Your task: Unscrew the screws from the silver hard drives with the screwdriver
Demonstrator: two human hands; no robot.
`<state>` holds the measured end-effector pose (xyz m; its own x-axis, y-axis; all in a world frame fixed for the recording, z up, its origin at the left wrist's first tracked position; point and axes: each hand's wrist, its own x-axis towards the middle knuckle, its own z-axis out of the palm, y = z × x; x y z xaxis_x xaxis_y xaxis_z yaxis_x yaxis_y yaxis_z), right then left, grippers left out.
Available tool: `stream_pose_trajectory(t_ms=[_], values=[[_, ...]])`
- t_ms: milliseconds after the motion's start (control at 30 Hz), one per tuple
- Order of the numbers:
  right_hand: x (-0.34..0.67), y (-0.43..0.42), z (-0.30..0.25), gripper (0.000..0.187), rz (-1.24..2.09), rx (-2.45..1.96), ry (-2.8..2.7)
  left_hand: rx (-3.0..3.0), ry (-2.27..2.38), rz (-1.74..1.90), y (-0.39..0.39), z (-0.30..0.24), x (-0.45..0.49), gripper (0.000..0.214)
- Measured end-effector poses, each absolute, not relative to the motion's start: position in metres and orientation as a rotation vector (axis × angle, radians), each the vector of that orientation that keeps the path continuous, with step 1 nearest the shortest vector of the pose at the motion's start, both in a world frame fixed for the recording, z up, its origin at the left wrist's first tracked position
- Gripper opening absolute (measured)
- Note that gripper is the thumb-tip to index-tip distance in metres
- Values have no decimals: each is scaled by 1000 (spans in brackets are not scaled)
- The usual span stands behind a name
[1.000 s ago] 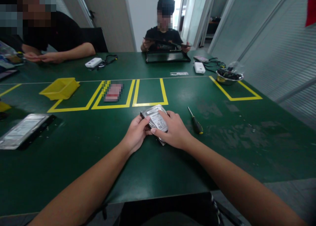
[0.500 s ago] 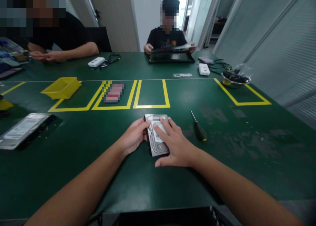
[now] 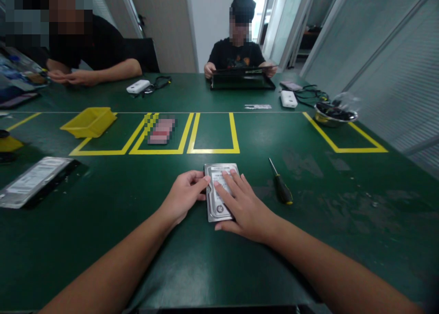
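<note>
A silver hard drive (image 3: 216, 200) with a white label lies on the green table in front of me, its far end pointing away. My left hand (image 3: 187, 190) grips its left edge, with the thumb at the upper edge and the other fingers curled against the side. Across the drive's right half, my right hand (image 3: 245, 204) rests palm down, fingers spread over the label and thumb near the close edge; it hides part of the label. To the right lies a screwdriver (image 3: 281, 186) with a black and yellow handle.
Another, larger drive-like unit (image 3: 36, 181) lies at left. Beyond are yellow tape outlines (image 3: 213, 151), a yellow bin (image 3: 89, 122), a blurred pinkish item (image 3: 162, 131) and a metal bowl (image 3: 336, 117) of dark parts. Two people sit across the table, one holding a dark panel (image 3: 243, 71).
The hard drive now lies flatter, its dark left side no longer showing. My right hand's fingers have settled lower across its top. The whole view has shifted slightly.
</note>
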<state>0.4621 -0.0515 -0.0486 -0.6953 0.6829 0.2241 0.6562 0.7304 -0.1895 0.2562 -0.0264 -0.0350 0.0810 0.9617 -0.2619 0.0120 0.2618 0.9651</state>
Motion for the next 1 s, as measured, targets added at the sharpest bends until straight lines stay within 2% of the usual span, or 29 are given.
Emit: stream_pose_trajectory(t_ms=[533,1000], values=[[457,-52,-50,88,23,-1011,-2716,2056,1578,522,-28,-25,250,33],[460,-57,-45,79,137,-1103,-2673,2244,1627,532,-21,-37,245,33]])
